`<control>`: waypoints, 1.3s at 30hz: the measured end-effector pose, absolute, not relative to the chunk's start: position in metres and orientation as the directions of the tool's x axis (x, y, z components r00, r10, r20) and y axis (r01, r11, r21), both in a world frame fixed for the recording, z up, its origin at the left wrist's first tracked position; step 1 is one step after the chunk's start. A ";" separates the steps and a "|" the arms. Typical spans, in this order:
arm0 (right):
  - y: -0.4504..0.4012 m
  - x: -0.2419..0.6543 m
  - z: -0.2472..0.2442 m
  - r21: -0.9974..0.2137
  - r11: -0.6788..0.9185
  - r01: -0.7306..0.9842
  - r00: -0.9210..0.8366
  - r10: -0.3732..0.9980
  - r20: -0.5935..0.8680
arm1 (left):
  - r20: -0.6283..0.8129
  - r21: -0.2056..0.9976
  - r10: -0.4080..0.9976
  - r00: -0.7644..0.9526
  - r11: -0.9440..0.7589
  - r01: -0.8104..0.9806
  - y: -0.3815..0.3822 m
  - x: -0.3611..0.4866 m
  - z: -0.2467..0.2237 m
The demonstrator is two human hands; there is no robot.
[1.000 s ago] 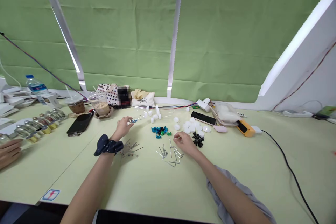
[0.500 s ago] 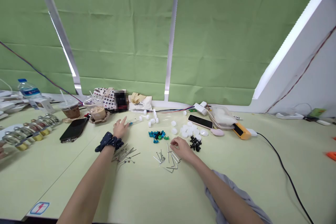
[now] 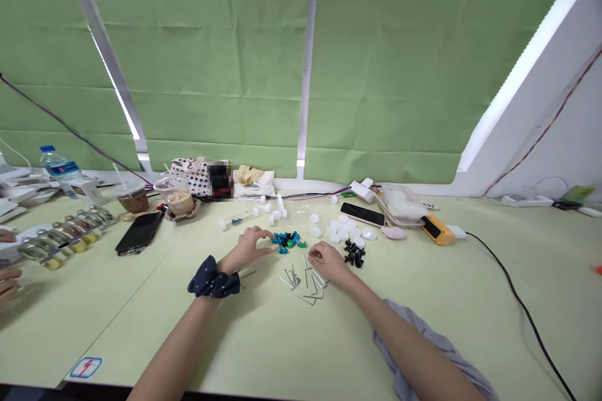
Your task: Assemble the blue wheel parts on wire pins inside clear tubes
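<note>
- L hand (image 3: pixel 248 246) held w/ fingers parted, small blue plastic pcs (image 3: pixel 288 240) seen just R
- R hand (image 3: pixel 326 261) bunched, any hold can't be told, bent silver metal rods (image 3: pixel 307 278) seen below-L

pale green blinds (image 3: pixel 399 69) fill the far side, hung in broad panels with whitish frame bars (image 3: pixel 308 69) between them. what seems to be daylight shows through a narrow bright gap (image 3: pixel 111 78) on the left. a white wall (image 3: pixel 559 119) stands at the far right. below, a pale yellow-green table (image 3: pixel 493 313) stretches left to right, a thin seam (image 3: pixel 128 294) crossing its left part.
</note>
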State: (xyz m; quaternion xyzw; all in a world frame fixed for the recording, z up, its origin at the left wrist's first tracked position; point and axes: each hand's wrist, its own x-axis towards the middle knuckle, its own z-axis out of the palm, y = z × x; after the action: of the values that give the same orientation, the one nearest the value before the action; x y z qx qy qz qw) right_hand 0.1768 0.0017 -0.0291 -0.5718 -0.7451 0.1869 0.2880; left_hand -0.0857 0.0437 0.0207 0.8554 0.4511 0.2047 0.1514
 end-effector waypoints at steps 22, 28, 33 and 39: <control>0.006 0.179 -0.032 -0.636 0.243 0.732 -0.148 0.969 0.200 | 0.273 0.527 0.786 0.555 -0.605 0.597 0.056 -0.049 0.011; 0.007 0.180 -0.033 -0.662 0.253 0.705 -0.145 0.966 0.215 | 0.267 0.486 0.775 0.573 -0.622 0.615 0.050 -0.047 0.002; 0.001 0.186 -0.025 -0.686 0.304 0.661 -0.240 0.952 0.192 | 0.165 0.475 0.781 0.602 -0.598 0.645 0.053 -0.089 0.018; -0.005 0.181 -0.023 -0.673 0.285 0.682 -0.249 0.956 0.152 | -0.008 0.517 0.829 0.559 -0.475 0.712 0.059 -0.142 0.030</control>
State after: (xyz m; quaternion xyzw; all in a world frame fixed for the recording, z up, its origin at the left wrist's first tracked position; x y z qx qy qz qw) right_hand 0.1807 -0.0049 -0.0232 -0.5453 -0.7512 0.2454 0.2794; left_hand -0.1419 0.0586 0.0301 0.8500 0.4533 0.1227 0.2387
